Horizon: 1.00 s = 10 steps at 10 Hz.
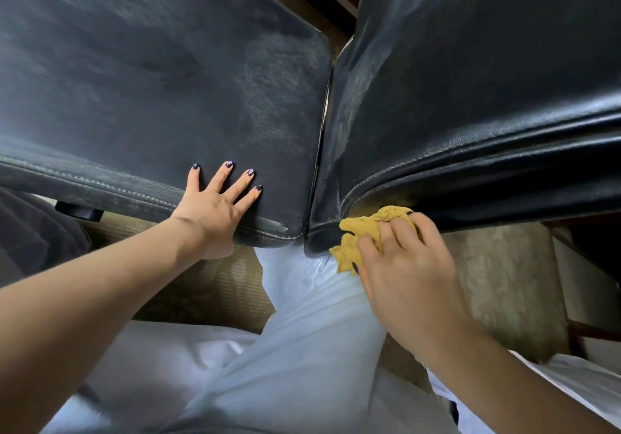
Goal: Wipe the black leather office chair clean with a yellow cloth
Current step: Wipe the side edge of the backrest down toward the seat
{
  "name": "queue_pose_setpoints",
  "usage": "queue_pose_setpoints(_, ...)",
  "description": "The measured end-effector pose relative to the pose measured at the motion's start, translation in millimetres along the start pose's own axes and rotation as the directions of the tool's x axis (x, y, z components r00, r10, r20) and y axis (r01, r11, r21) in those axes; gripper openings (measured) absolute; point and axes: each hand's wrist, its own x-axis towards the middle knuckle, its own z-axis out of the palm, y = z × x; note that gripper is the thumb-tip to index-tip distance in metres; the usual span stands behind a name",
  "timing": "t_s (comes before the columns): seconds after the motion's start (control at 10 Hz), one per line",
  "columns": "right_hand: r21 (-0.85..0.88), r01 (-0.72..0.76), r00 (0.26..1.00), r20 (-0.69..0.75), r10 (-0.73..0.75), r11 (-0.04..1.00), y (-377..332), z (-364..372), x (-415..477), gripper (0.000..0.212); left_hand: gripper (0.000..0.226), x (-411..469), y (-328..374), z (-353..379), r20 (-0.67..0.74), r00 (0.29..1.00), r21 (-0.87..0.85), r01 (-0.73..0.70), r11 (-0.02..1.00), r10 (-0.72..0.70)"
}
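Yellow cloth (368, 233) against black chair (470, 114)

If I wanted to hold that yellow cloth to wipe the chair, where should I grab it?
Grab the bunched middle of the yellow cloth, coming from below, on the side nearest you, as the right hand does. The far side is pressed against the black chair's stitched edge, so only the near side is free. Loose corners hang down on the left; leave them, they would probably flop.

Dusty matt leather seat (151, 74), glossier backrest (487, 97), soft, perhaps cotton cloth (366, 232)
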Motion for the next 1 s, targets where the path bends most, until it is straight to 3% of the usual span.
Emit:
queue_pose_setpoints(0.3, -0.058, 0.202, 0.968, 0.165, -0.191, 0.978, -28, 29, 17, 0.016, 0.081, -1, -2, 2, -0.006, 1.000, 0.009, -0.007, 1.000, 0.007)
queue_pose_setpoints(0.4, -0.077, 0.310, 0.937, 0.194, -0.290, 0.948, -44, 49, 26, 0.037, 0.081, -3, -5, 1, 0.005, 1.000, 0.008, -0.023, 1.000, 0.023)
queue_pose_setpoints(0.6, 0.025, 0.326, 0.886, 0.340, -0.314, 0.945, -59, 58, 49, 0.016, 0.081, -3, -5, 2, 0.004, 1.000, 0.009, -0.028, 1.000, 0.028)
queue_pose_setpoints(0.7, -0.015, 0.389, 0.861, 0.363, -0.357, 0.921, -65, 57, 56, 0.027, 0.081, -2, -6, 3, -0.004, 1.000, 0.007, -0.030, 1.000, 0.030)
queue_pose_setpoints(0.9, -0.005, 0.420, 0.823, 0.423, -0.379, 0.907, -79, 66, 68, 0.029, 0.082, -1, -7, 3, 0.004, 1.000, -0.007, -0.027, 1.000, 0.027)
queue_pose_setpoints(1.0, 0.115, 0.402, 0.821, 0.394, -0.413, 0.908, -73, 63, 74, 0.029, 0.082, 0, -7, 3, 0.005, 1.000, -0.005, -0.031, 1.000, 0.031)
